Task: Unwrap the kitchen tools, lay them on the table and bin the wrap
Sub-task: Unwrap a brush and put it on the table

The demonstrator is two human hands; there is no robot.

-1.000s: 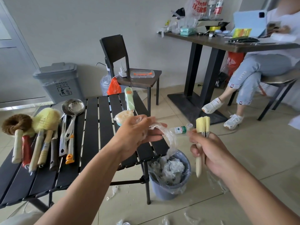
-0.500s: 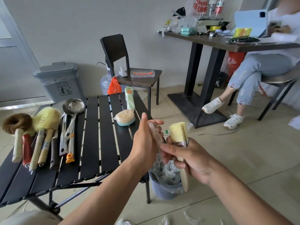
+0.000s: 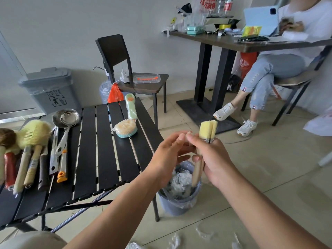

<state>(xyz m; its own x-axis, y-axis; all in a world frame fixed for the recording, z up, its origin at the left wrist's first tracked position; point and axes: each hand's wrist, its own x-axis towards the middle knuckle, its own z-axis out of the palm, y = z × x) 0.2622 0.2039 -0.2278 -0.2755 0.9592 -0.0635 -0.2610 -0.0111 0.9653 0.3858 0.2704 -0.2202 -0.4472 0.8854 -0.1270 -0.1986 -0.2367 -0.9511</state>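
Observation:
My right hand [image 3: 215, 159] grips a pastry brush [image 3: 208, 129] with pale yellow bristles and a wooden handle, held upright above the small blue-grey bin [image 3: 177, 206]. My left hand [image 3: 168, 153] is beside it, with relaxed fingers touching the brush just below the bristles; I see no wrap in it. Crumpled clear wrap [image 3: 179, 180] fills the bin. On the black slatted table [image 3: 106, 159], several unwrapped brushes [image 3: 27, 141] and two steel ladles [image 3: 67, 119] lie in a row at the left. A sponge scrubber [image 3: 125, 130] and a green-handled tool [image 3: 131, 108] lie in wrap at the far right.
A large grey waste bin [image 3: 52, 90] stands by the wall, with a dark chair [image 3: 125, 72] behind the table. A person [image 3: 269, 74] sits at a desk [image 3: 251, 44] at the right. Wrap scraps [image 3: 203, 232] lie on the tiled floor near me.
My left hand pulled the clear wrap off the brush and down towards the bin; the wrap is gone from it now. Both hands have come together at the brush.

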